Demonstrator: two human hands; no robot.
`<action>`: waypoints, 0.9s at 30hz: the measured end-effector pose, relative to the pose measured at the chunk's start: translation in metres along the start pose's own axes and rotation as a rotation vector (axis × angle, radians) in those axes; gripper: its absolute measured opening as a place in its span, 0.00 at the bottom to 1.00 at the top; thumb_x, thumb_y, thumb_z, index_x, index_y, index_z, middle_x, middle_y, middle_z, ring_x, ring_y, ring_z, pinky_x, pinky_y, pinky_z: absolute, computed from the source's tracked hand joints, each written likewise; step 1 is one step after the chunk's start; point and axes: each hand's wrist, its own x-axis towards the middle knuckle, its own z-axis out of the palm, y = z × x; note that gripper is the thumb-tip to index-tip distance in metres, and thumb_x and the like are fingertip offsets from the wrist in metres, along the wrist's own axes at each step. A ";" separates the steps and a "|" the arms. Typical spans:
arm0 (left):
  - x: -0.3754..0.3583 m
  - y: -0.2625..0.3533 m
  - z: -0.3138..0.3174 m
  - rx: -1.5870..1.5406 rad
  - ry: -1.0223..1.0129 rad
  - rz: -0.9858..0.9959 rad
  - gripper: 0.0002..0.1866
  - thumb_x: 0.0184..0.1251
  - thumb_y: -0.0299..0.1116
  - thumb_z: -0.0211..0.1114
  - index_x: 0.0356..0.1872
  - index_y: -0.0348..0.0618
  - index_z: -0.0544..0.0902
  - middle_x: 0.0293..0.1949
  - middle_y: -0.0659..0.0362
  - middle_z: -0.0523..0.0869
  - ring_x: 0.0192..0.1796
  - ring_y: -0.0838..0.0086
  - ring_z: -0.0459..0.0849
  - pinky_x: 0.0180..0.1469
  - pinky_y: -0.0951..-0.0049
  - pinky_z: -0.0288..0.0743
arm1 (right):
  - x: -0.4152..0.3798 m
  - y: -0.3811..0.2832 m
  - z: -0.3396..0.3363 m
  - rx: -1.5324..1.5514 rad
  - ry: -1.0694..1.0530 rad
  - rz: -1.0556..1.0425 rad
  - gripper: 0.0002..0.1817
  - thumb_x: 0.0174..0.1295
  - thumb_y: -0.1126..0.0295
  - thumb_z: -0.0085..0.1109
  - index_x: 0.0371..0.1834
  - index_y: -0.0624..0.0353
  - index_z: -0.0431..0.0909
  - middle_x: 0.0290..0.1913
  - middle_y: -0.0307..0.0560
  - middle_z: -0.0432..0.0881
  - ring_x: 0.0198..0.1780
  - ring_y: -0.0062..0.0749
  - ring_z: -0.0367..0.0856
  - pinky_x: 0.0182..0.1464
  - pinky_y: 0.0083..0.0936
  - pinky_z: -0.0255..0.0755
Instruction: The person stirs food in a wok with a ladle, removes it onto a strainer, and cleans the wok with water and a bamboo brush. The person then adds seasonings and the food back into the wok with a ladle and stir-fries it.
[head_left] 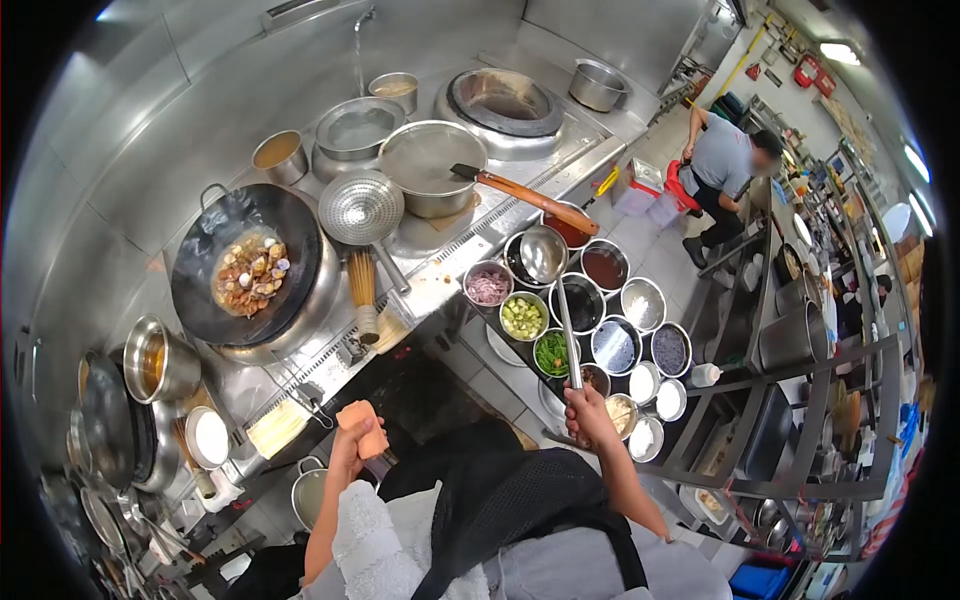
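My left hand [350, 447] is closed around an orange block-like thing [361, 428], near the counter's front edge. In my right hand [590, 415] is the handle of a long steel ladle [544, 254], whose bowl hangs over the seasoning pots. Those pots hold chopped onion [488, 286], green pieces [522, 317], sliced greens [555, 352], dark and red sauces [604, 268] and white powders. On the left burner a black wok [197, 262] holds a steaming heap of browned food [251, 275], apparently with shells.
A perforated strainer [361, 207], a bamboo brush [361, 290] and a large pot [433, 165] stand right of the wok. A wooden-handled tool [530, 196] juts over the counter edge. Another person [722, 165] bends at the right-hand shelves. Metal racks [800, 430] stand at the right.
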 end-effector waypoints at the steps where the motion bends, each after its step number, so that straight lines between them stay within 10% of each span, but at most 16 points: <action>1: 0.000 0.005 -0.001 -0.003 -0.022 0.011 0.25 0.66 0.32 0.76 0.61 0.38 0.76 0.45 0.49 0.89 0.40 0.60 0.92 0.42 0.56 0.91 | 0.000 -0.001 0.004 -0.006 -0.005 -0.004 0.16 0.77 0.60 0.59 0.60 0.52 0.72 0.25 0.34 0.71 0.17 0.20 0.67 0.19 0.24 0.65; 27: -0.022 0.048 -0.038 -0.043 -0.091 0.075 0.27 0.66 0.33 0.77 0.62 0.39 0.75 0.45 0.49 0.89 0.40 0.60 0.91 0.42 0.56 0.91 | -0.011 0.013 0.048 0.435 -0.216 0.113 0.15 0.83 0.55 0.51 0.66 0.44 0.74 0.22 0.29 0.62 0.17 0.16 0.60 0.18 0.21 0.59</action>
